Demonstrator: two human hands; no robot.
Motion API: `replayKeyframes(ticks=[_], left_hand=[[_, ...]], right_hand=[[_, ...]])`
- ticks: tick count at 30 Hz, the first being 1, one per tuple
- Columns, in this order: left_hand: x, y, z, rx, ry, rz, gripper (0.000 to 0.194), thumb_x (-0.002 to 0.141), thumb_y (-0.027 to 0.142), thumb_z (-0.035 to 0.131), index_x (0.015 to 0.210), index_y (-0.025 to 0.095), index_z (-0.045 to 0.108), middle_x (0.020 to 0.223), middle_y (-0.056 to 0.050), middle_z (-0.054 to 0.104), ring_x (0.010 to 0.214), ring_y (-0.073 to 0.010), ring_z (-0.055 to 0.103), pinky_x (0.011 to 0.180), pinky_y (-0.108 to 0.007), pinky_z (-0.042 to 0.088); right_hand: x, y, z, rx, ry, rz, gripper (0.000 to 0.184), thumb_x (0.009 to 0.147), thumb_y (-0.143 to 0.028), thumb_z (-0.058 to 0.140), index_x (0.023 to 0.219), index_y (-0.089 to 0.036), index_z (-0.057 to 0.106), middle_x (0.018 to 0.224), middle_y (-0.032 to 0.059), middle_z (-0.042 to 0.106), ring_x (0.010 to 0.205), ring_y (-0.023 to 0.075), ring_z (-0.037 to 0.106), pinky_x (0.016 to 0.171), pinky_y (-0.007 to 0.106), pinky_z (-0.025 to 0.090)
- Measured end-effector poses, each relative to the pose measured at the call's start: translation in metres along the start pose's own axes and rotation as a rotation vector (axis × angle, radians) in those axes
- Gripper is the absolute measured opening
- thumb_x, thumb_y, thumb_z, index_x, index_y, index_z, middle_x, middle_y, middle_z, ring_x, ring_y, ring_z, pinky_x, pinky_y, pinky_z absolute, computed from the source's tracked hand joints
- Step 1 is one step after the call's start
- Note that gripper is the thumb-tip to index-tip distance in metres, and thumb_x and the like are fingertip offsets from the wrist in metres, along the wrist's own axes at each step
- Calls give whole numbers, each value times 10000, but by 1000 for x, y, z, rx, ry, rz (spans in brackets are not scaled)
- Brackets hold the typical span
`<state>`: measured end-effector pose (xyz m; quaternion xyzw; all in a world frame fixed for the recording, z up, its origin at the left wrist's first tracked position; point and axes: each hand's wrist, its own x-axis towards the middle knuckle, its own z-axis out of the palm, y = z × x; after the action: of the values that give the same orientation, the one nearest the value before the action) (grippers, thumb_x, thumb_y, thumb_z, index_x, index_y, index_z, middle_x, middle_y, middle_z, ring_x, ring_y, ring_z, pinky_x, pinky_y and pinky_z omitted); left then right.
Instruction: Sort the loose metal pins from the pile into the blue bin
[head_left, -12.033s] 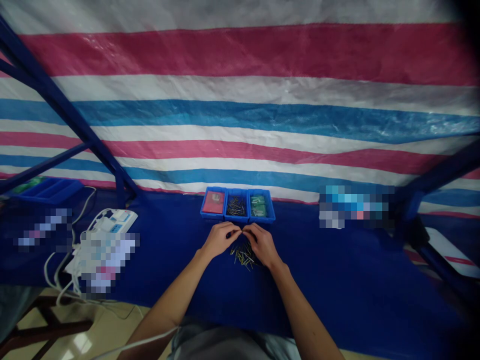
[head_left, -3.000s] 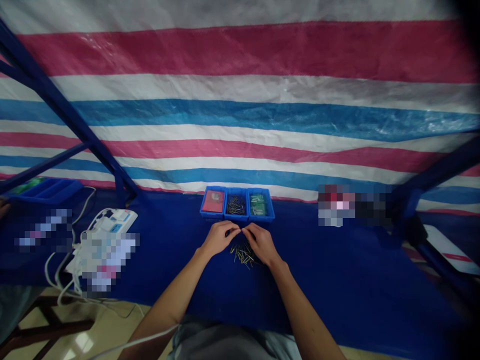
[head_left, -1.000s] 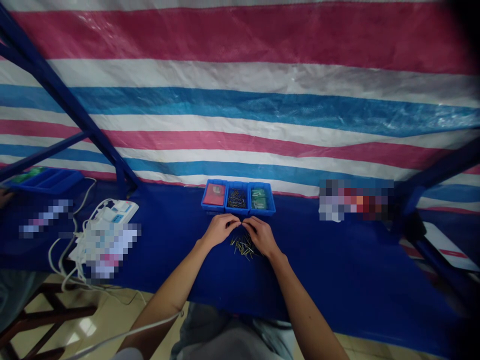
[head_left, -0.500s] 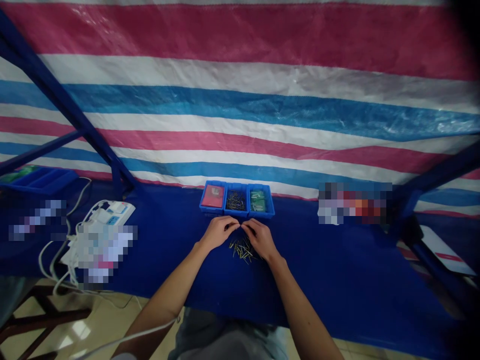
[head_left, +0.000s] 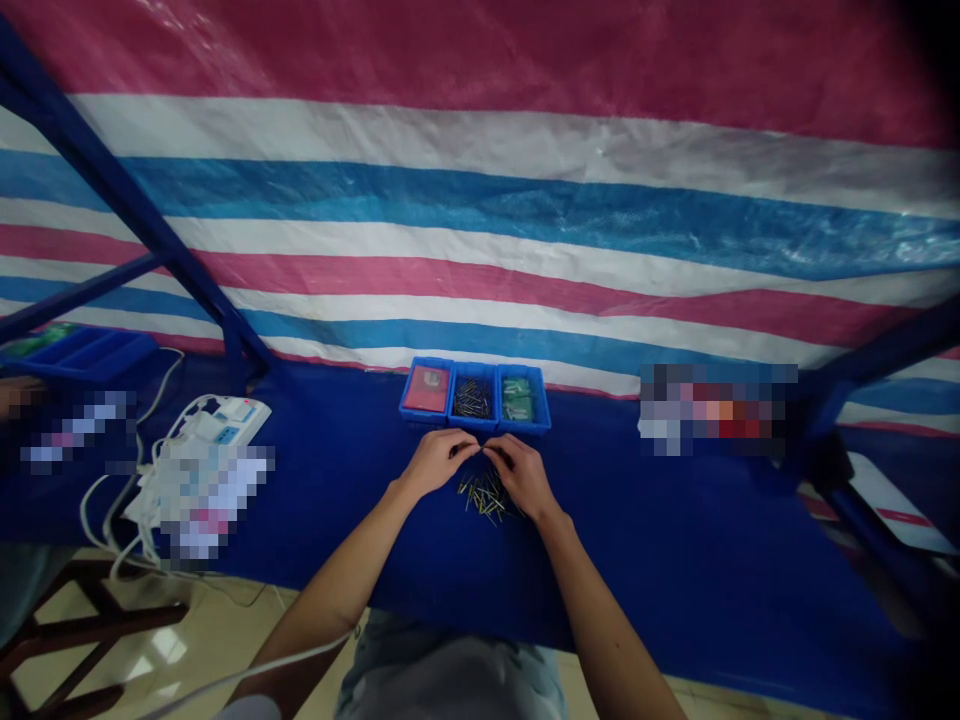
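My left hand (head_left: 441,460) and my right hand (head_left: 520,472) meet fingertip to fingertip just in front of the small blue bins. Both are closed in a pinch; whatever lies between the fingertips is too small to make out. Below them, partly under my right hand, a loose pile of thin brass-coloured screws or pins (head_left: 484,497) lies on the blue table cover (head_left: 637,560). Behind my hands stand three joined bins: one with a red packet (head_left: 427,390), one with dark screw-like pieces (head_left: 472,397), one with pale pieces on green (head_left: 517,400).
A white power strip (head_left: 232,425) with tangled cables lies to the left. Farther left are a blue divided tray (head_left: 90,353) and part of another person's hand (head_left: 19,397). Blurred items (head_left: 709,410) sit at the right rear. Blue frame posts (head_left: 157,235) and a striped tarp (head_left: 480,230) stand behind.
Another person's hand has come into view at the far left edge. My own hands keep nearly the same pinch and place; the view has tilted slightly.
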<state>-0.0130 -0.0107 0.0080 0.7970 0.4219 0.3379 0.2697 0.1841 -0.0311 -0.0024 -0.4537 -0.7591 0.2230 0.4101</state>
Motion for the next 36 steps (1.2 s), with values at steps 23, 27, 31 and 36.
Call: replayKeyframes(ticks=[23,27,31,36], left_hand=[[1,1,1,9,3,9,243,973,345,544,943,190,729,889,-38,726,729,-149,628,700,-255,478],[0,2,1,-4,2,15,239,971,347,549,946,190,729,904,-39,730,751,-154,642,708,-255,481],[1,2,1,-5,1,16,215,966,333,562,943,196,726,907,-28,732,751,-150,644,695,-245,474],[0,0,1,-1,2,4,232,970,339,551,941,187,725,892,-33,732,695,-140,622,672,-239,470]], right_hand=[[-2,0,-2,-15,-16,14,217,1017,-314,480,993,-236,681,914,54,678,830,202,645,769,308,495],[-1,-1,-3,-35,-24,7,217,1017,-294,479,980,-231,683,915,56,677,858,205,642,784,309,495],[-1,-2,-4,-43,-16,11,224,1013,-305,483,944,-228,682,879,57,670,824,206,632,762,310,492],[-2,-2,-2,-46,-5,36,177,982,-341,545,985,-228,681,812,39,650,711,187,594,674,295,475]])
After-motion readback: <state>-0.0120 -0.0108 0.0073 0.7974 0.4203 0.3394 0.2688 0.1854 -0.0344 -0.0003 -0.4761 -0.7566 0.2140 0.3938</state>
